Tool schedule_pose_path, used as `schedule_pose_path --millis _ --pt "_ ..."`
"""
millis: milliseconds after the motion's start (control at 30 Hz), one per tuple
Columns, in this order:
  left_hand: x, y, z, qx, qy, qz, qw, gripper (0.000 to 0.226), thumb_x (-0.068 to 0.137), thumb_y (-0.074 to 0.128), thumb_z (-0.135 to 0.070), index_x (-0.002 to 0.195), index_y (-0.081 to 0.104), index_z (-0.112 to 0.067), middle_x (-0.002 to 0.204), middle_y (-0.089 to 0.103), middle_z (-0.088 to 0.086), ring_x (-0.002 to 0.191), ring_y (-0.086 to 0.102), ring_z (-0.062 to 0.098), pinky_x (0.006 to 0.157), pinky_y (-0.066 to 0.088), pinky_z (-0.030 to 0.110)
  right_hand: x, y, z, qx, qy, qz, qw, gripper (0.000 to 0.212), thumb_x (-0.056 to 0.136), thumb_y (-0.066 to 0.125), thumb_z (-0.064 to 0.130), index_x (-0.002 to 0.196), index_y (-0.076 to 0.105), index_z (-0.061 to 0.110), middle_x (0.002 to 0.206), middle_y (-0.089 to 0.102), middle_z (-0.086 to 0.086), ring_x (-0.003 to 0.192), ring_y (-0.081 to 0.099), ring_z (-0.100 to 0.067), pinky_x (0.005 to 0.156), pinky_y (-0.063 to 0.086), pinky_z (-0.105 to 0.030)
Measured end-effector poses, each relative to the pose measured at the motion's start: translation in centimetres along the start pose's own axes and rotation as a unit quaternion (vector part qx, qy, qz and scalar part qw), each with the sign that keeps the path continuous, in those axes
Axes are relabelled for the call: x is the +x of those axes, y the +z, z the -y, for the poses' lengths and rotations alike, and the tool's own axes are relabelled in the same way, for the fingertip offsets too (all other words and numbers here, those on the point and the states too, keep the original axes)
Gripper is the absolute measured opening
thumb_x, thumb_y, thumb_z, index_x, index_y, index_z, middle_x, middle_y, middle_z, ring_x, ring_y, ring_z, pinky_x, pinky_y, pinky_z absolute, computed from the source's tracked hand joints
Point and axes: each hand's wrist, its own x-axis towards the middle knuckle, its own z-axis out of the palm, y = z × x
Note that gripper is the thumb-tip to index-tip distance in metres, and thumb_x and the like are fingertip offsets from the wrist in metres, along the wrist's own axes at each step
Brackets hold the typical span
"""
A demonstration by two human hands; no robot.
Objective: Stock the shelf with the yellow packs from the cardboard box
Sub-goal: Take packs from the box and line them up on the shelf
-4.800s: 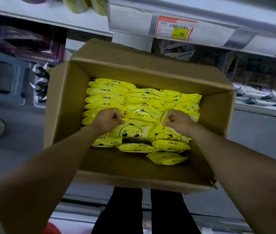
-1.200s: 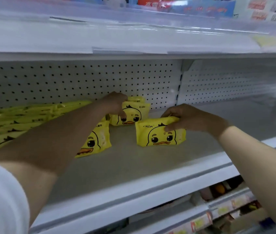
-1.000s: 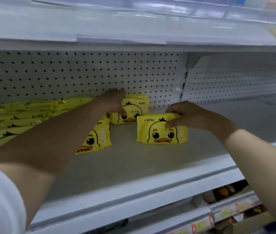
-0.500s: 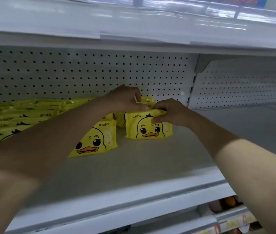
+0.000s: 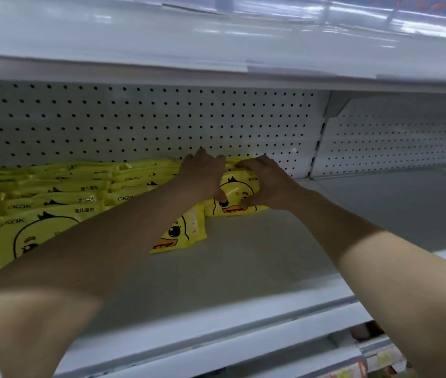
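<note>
Yellow duck-face packs (image 5: 52, 197) in rows on the white shelf (image 5: 243, 268), rightmost pack (image 5: 234, 188) upright at the back.

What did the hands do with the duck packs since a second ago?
The right hand slid its duck pack left and back, towards the pegboard; the left hand now grips it too. The leaning pack and the yellow rows stayed put.

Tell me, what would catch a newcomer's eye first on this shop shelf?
The bright yellow packs with cartoon duck faces stand out, lined up in rows on the left of the white shelf. Then come two bare arms: the left hand and right hand grip one duck pack at the back, against the perforated wall. A leaning pack sits nearer the front, beside the rows.
</note>
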Motion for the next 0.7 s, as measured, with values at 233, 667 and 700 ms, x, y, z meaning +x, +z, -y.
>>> schedule_pose_path --millis 233,667,700 --pt "0.1 0.1 -0.3 0.064 -0.007 -0.040 0.997 0.090 0.066 0.077 -0.062 0.134 0.046 -0.012 0.129 0.053 0.010 0.128 0.035 0.030 0.096 0.037 0.041 -1.0 1.7 1.4 -0.090 0.039 -0.061 0.993 0.096 0.061 0.089 0.036 0.143 0.041 0.025 0.140 0.037 -0.007 0.130 0.032 -0.026 0.098 0.046 -0.046" --pt "-7.3 -2.7 0.6 -0.050 -0.047 -0.051 0.996 0.090 0.071 0.077 -0.057 0.138 0.037 -0.013 0.137 0.042 0.014 0.130 0.035 0.034 0.101 0.036 0.046 -6.6 -1.5 5.3 -0.099 0.077 -0.074 0.989 0.079 0.074 0.082 0.034 0.141 0.043 0.020 0.141 0.039 -0.008 0.132 0.033 -0.027 0.102 0.040 -0.038" --pt "-8.7 -3.1 0.9 -0.054 -0.060 -0.054 0.995 0.089 0.071 0.077 -0.056 0.138 0.037 -0.013 0.137 0.042 0.013 0.131 0.035 0.034 0.101 0.036 0.046 -7.2 -1.9 6.1 -0.100 0.065 -0.070 0.990 0.076 0.075 0.082 0.033 0.140 0.045 0.021 0.142 0.040 -0.008 0.133 0.033 -0.026 0.102 0.038 -0.037"
